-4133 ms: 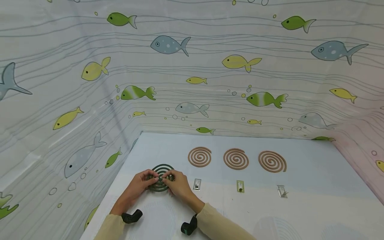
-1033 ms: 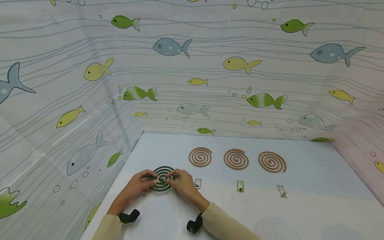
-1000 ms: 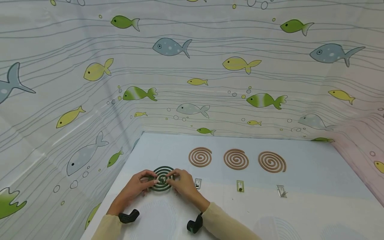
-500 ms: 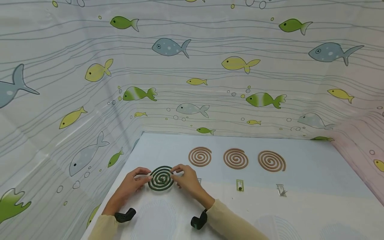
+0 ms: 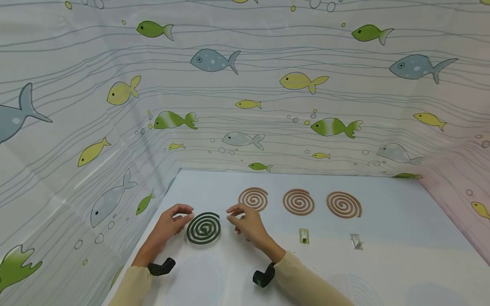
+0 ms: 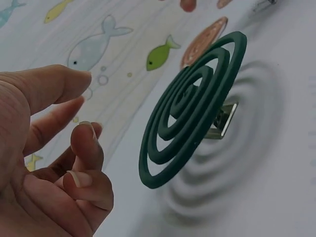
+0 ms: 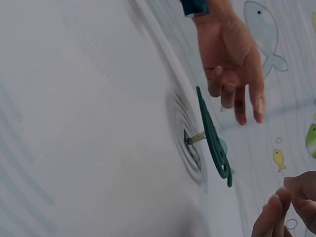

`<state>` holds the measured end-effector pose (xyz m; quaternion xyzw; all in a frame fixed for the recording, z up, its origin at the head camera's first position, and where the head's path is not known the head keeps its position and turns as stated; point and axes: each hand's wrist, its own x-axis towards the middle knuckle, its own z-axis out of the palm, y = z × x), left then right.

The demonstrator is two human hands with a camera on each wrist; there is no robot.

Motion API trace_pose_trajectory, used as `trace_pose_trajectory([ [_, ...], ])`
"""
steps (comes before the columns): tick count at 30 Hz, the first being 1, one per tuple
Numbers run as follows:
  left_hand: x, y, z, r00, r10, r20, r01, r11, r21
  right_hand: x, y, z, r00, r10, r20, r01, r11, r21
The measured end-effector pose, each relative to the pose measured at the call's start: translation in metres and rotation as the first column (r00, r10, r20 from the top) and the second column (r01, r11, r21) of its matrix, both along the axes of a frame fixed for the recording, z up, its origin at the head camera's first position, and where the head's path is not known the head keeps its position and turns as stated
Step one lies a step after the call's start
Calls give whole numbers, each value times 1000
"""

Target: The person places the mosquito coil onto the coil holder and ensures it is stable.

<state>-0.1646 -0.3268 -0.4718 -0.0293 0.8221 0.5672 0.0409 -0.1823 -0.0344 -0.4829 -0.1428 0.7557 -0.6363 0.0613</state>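
Observation:
A dark green mosquito coil [image 5: 200, 242] stands raised off the white table on a small metal stand [image 6: 224, 121]; its shadow falls beneath it in the left wrist view. My left hand [image 5: 168, 223] hovers just left of the coil, fingers bent and apart, touching nothing. To the coil's right, my right hand [image 5: 249, 223] is held in the air with thumb and forefinger slightly parted and nothing between them. In the right wrist view the coil [image 7: 211, 131] appears edge-on, with the stand's post [image 7: 197, 138] under it.
Three brown mosquito coils [image 5: 299, 202] lie in a row at the back of the table. In front of them are a green-edged stand [image 5: 304, 236] and a silver stand [image 5: 356, 242]. Fish-patterned sheeting [image 5: 283, 97] walls in the back and sides.
Both hands held the green coil at its middle, then moved out to its edges and let go. They have drawn apart, left and right. The coil stays; the right hand now hides one stand.

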Motion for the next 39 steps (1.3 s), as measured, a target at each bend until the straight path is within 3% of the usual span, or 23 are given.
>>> trace_pose_trajectory([
  [9, -15, 14, 9, 995, -83, -63, 83, 997, 0, -8, 20, 1, 1000, -19, -10, 19, 1000, -3],
  [29, -61, 69, 33, 968, -243, -64, 240, 969, -59, -29, 46, -9, 992, -125, 19, 125, 992, -8],
  [39, -76, 92, 28, 963, -265, -57, 260, 962, -80, -37, 55, -12, 985, -169, 27, 169, 986, 4],
])
